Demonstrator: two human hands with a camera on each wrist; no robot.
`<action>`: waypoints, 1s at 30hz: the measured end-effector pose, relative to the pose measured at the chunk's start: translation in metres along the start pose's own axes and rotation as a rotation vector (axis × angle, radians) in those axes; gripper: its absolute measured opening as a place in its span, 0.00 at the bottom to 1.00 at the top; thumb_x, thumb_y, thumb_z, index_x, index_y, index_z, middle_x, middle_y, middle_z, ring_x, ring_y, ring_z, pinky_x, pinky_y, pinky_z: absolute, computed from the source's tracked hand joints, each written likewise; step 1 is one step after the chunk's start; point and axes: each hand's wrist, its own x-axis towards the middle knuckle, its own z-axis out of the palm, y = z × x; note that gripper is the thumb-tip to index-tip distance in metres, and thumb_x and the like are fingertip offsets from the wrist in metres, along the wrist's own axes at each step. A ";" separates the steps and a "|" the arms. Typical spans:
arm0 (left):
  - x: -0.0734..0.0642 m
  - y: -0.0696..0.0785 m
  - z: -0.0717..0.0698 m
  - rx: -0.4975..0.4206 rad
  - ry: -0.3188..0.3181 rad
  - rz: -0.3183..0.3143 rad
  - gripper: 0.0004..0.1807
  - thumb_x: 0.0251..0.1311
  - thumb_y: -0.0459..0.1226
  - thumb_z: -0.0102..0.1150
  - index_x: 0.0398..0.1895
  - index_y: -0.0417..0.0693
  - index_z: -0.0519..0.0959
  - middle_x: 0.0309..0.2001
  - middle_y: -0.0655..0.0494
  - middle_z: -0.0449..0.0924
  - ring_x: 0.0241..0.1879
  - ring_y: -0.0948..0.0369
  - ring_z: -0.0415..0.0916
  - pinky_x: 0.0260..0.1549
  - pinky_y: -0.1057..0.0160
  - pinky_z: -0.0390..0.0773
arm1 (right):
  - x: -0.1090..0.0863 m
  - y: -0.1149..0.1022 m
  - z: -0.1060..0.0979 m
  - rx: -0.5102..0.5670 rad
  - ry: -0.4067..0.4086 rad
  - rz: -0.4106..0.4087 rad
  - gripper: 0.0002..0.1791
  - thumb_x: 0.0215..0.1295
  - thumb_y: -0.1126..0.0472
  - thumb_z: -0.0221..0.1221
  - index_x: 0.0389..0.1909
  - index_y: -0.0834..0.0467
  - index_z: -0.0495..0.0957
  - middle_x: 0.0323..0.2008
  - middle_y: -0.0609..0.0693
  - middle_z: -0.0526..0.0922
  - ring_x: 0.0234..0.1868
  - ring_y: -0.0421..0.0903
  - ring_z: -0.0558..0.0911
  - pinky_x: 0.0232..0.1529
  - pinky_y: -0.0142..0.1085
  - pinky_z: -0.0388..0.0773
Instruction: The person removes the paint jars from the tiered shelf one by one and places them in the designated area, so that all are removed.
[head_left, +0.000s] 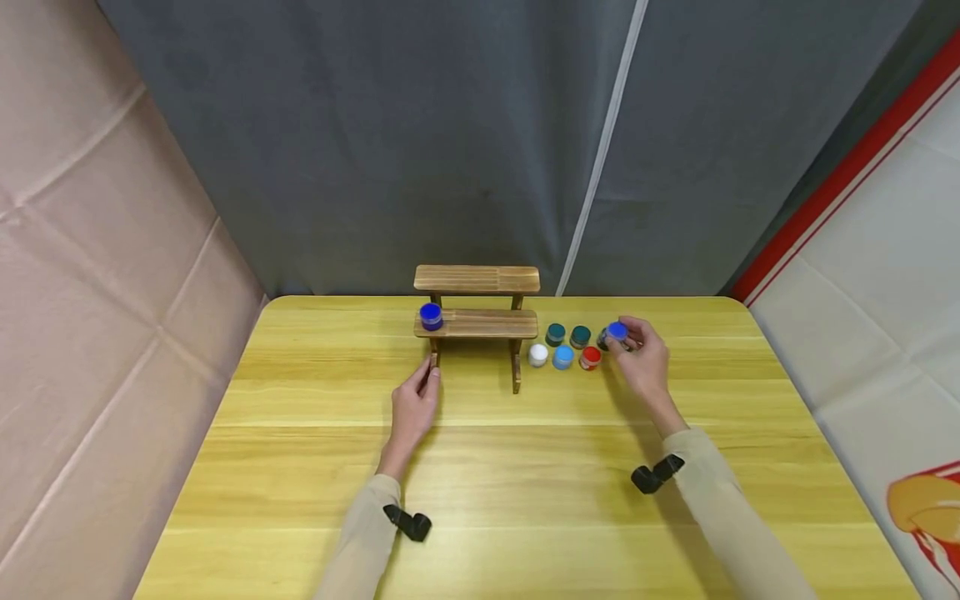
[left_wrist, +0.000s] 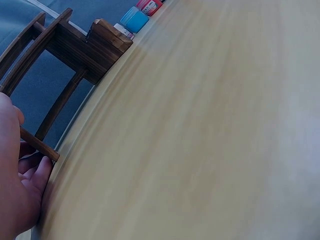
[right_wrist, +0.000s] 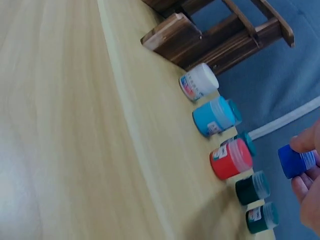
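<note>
A small two-tier wooden shelf (head_left: 480,323) stands near the table's back edge. My left hand (head_left: 415,408) holds its left leg low down, with thumb and fingers about the wood in the left wrist view. On the left end of the lower tier sits a dark blue paint jar (head_left: 431,316). Between thumb and fingers, my right hand (head_left: 647,360) pinches another blue paint jar (right_wrist: 296,161), lifted above the table. Beside the shelf stand a white jar (right_wrist: 198,81), a light blue jar (right_wrist: 213,116), a red jar (right_wrist: 231,158) and several dark green jars (right_wrist: 252,187).
The yellow wood-grain table (head_left: 487,483) stretches in front of both arms. Behind it hangs a grey curtain (head_left: 375,150) with a pale vertical strip. Pale fabric walls (head_left: 97,333) flank the sides. Each sleeve carries a small black camera (head_left: 408,522).
</note>
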 end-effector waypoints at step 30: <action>0.000 0.002 0.000 -0.020 -0.012 -0.009 0.23 0.75 0.45 0.54 0.69 0.49 0.74 0.62 0.42 0.79 0.57 0.49 0.82 0.54 0.56 0.83 | -0.011 0.045 0.006 -0.082 0.024 0.118 0.23 0.66 0.67 0.65 0.61 0.67 0.75 0.57 0.66 0.80 0.59 0.59 0.81 0.60 0.38 0.80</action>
